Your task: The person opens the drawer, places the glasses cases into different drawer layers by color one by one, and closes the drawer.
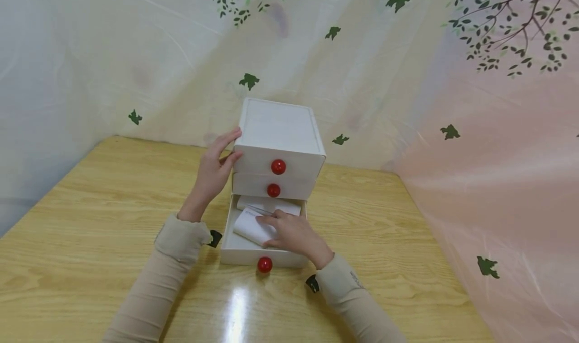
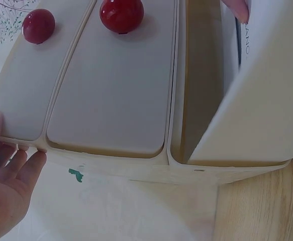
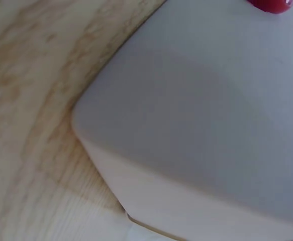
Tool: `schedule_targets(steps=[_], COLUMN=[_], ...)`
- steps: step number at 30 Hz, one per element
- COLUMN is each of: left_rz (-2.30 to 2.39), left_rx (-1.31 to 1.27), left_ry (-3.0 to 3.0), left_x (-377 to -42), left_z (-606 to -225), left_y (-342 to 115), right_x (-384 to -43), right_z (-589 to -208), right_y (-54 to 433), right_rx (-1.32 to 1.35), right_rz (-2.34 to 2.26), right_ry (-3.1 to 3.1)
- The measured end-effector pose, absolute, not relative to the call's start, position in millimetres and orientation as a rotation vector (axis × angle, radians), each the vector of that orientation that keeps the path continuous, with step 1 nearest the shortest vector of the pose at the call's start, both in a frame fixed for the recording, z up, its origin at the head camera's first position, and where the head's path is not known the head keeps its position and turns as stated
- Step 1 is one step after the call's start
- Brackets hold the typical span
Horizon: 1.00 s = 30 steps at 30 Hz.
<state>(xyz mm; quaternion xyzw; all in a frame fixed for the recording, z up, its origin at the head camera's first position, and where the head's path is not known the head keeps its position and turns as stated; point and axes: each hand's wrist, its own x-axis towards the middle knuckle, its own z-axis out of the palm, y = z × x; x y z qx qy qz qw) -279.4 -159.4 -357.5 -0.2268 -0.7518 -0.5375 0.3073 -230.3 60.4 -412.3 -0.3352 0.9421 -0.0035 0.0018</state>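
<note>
A white drawer cabinet [image 1: 280,126] with red round knobs stands on the table, its bottom drawer [image 1: 239,256] pulled out. At the cabinet's upper left edge, my left hand [image 1: 212,172] rests with fingers along the side and thumb at the front corner. My right hand [image 1: 294,235] reaches into the bottom drawer and holds a white flat item with small print [image 1: 251,227] between thumb and fingers. Behind it lies another white flat piece [image 1: 289,207], with a thin grey strip [image 1: 259,209] between them. The right hand hides part of the printed item.
Wooden table [image 1: 113,232] surrounds the cabinet. A pale curtain with green leaf shapes [image 1: 181,81] hangs behind, a pink one [image 1: 506,182] at right. The two upper drawers [image 2: 111,90] are closed. The bottom drawer's front [image 3: 186,100] fills much of the right wrist view.
</note>
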Motion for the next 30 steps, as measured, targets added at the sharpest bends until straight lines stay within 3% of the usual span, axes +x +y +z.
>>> schedule_targets(steps=[30], left_rz=[-1.433], left_rx=[-0.596], left_ry=[-1.978], left_x=[-279.9], left_z=[-357.0], left_y=[-158.7], right_x=[-225.3], right_z=[-399.9], right_y=[71.7], right_rx=[-1.059], right_rz=[-0.048], right_ry=[2.959])
